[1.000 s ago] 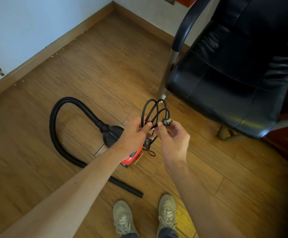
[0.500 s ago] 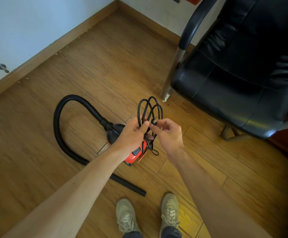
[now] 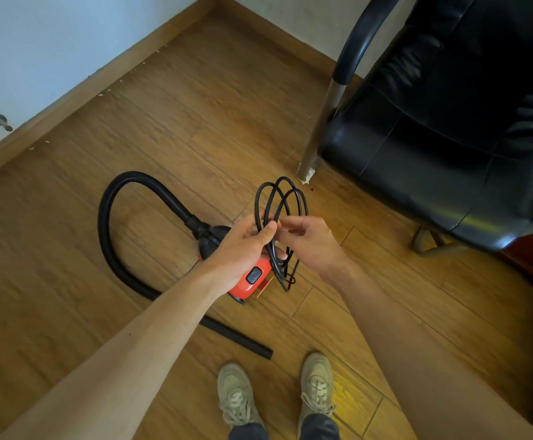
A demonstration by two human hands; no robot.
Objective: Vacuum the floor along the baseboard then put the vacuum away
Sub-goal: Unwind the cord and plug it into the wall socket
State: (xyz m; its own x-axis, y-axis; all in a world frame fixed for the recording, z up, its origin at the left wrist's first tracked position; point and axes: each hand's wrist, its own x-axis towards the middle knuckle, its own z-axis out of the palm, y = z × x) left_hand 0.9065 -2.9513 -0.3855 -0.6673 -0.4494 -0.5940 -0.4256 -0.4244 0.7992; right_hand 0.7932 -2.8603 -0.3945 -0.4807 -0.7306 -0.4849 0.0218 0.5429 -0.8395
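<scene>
- Your left hand (image 3: 242, 249) is closed around a bundle of black power cord (image 3: 280, 217), thumb pressed over the strands where they cross, holding several loops together.
- The loops fan upward above your thumb, and a shorter run of cord hangs below your palm, ending near the floor.
- Your right hand (image 3: 309, 246) meets the left at the bundle; its fingers (image 3: 293, 224) are curled and pinched in against the cord just beside your left thumb. What exactly sits between the fingertips you cannot tell from this angle.
- The vacuum (image 3: 249, 281), a small red-orange body with a black front and a dark button on top, lies on the wooden floor (image 3: 68, 281) directly beneath your left hand, partly hidden by it.
- Its black ribbed hose (image 3: 122, 192) leaves the front of the body, arcs away to the left in a wide loop and runs back under your left forearm, its open end lying on the floor just ahead of your left shoe (image 3: 236, 395).
- The baseboard (image 3: 68, 103) runs along the pale wall, well apart from the vacuum, with small light flecks of debris scattered along its foot.
- A black leather armchair (image 3: 433, 138) stands to your right, its metal leg planted near the top of the cord loops.
</scene>
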